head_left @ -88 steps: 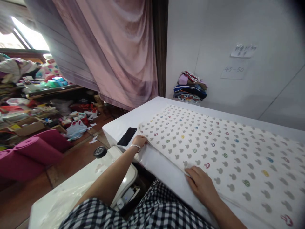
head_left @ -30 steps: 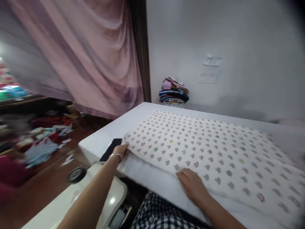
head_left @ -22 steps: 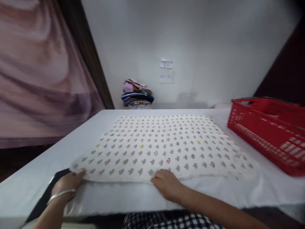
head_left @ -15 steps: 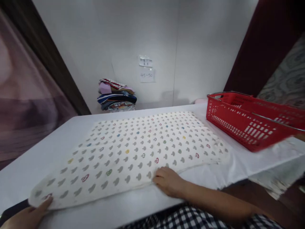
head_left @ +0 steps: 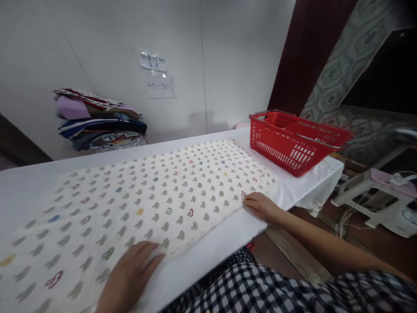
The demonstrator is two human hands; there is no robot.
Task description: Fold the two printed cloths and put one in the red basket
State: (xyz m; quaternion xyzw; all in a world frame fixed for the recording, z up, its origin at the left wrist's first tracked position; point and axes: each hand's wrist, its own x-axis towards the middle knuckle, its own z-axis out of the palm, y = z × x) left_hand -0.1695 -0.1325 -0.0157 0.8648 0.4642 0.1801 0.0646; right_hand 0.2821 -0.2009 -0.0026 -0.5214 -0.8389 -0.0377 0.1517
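The right hand (head_left: 263,208) touches the near edge of a patterned cloth (head_left: 169,201); the left hand (head_left: 132,276) lies over that edge. Whether either pinches it, I cannot tell. The cloth spreads beyond both; a red basket (head_left: 276,148) stands past the right.

Loose gingham clothing (head_left: 241,287) in black and white — small squares, softly gathered into folds — covers the wearer's front. The same check shows beside the right forearm (head_left: 325,241), which is bare down to the wrist. The left hand (head_left: 132,274) and right hand (head_left: 263,207) are bare too.
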